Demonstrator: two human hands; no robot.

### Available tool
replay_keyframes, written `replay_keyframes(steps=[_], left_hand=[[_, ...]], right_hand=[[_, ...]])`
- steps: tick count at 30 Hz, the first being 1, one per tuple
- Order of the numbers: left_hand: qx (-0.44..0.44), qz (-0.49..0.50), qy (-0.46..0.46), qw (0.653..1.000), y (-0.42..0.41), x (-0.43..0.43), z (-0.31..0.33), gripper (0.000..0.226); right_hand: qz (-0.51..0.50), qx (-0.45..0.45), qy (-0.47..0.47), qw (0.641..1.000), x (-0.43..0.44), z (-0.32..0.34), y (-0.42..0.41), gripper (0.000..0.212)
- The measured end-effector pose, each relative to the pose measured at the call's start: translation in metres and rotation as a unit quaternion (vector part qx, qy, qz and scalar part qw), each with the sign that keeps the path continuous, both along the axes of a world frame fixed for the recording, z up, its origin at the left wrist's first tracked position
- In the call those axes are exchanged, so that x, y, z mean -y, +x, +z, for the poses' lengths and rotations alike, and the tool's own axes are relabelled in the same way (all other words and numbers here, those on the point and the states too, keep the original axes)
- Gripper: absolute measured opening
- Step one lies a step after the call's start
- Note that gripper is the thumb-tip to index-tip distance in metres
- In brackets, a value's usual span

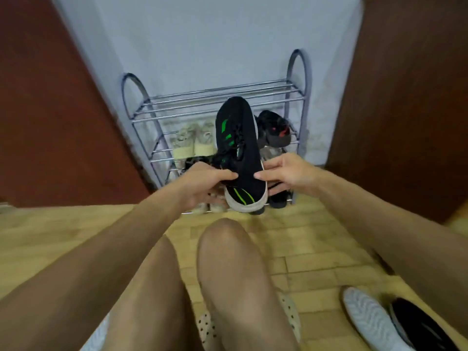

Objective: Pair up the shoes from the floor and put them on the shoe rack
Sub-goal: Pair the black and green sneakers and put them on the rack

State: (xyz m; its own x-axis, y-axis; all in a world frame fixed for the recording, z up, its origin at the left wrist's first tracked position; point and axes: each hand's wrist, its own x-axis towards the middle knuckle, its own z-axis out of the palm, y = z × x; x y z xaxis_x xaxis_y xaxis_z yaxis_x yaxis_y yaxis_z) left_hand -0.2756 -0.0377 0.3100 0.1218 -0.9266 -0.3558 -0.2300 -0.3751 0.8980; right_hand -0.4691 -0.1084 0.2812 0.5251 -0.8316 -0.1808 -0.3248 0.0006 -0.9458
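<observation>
While held before grey tubular metal shoe rack [141,107], twelve o'clock: black knit green-striped trainer [238,148], judged light, soft-uppered, stiff-soled; left hand [202,181], right hand [286,173] pinch its heel sides.

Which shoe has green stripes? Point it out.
The black shoe in the left hand and right hand; the rack's dark shoe shows red.

Shoe rack [215,97] against the wall [202,46]. Before it, the held shoe [240,148], between left hand [202,181] and right hand [286,173]. On its middle shelf, a pair of shoes [192,141] left, a single shoe [274,130] right. Two loose shoes [367,317] on the floor [50,236], near right.
</observation>
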Motion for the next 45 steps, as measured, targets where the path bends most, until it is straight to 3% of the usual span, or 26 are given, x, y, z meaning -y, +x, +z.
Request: replay_keyframes(steps=[4,8,12,16,20,25,29,32,35,40,42,45], left_hand=[[0.003,-0.062,0.056,0.996,-0.087,0.017,-0.044,0.027],[-0.047,-0.076,0.125,0.988,-0.163,0.012,-0.099,0.031],[-0.068,-0.112,0.212,0.968,-0.22,-0.009,-0.159,0.037],[-0.041,-0.129,0.267,0.954,-0.242,-0.035,-0.212,0.043],[-0.003,-0.15,0.299,0.942,-0.245,-0.053,-0.25,0.044],[0.026,-0.172,0.316,0.933,-0.239,-0.057,-0.275,0.041],[0.048,-0.169,0.295,0.939,-0.232,-0.056,-0.289,0.032],[0.05,-0.168,0.275,0.945,-0.23,-0.054,-0.294,0.028],[0.052,-0.176,0.278,0.943,-0.228,-0.053,-0.298,0.028],[0.056,-0.184,0.279,0.941,-0.224,-0.059,-0.297,0.02],[0.058,-0.186,0.278,0.941,-0.223,-0.062,-0.296,0.021],[0.064,-0.184,0.279,0.94,-0.22,-0.064,-0.296,0.021]], right_hand=[[-0.063,-0.032,0.042,0.997,-0.01,-0.037,-0.092,0.023],[-0.124,-0.06,0.086,0.987,-0.035,-0.082,-0.161,0.026],[-0.205,-0.067,0.156,0.964,-0.07,-0.146,-0.22,0.036],[-0.32,-0.118,0.224,0.913,-0.112,-0.224,-0.267,0.04],[-0.379,-0.333,0.198,0.841,-0.157,-0.291,-0.302,0.045],[-0.404,-0.466,0.219,0.756,-0.2,-0.339,-0.338,0.062],[-0.425,-0.423,0.263,0.756,-0.216,-0.358,-0.345,0.09],[-0.449,-0.447,0.25,0.732,-0.217,-0.364,-0.339,0.094],[-0.448,-0.46,0.285,0.711,-0.217,-0.361,-0.341,0.085],[-0.407,-0.452,0.323,0.725,-0.24,-0.361,-0.351,0.063],[-0.425,-0.412,0.343,0.73,-0.25,-0.365,-0.345,0.06],[-0.497,-0.279,0.395,0.721,-0.256,-0.366,-0.338,0.053]])
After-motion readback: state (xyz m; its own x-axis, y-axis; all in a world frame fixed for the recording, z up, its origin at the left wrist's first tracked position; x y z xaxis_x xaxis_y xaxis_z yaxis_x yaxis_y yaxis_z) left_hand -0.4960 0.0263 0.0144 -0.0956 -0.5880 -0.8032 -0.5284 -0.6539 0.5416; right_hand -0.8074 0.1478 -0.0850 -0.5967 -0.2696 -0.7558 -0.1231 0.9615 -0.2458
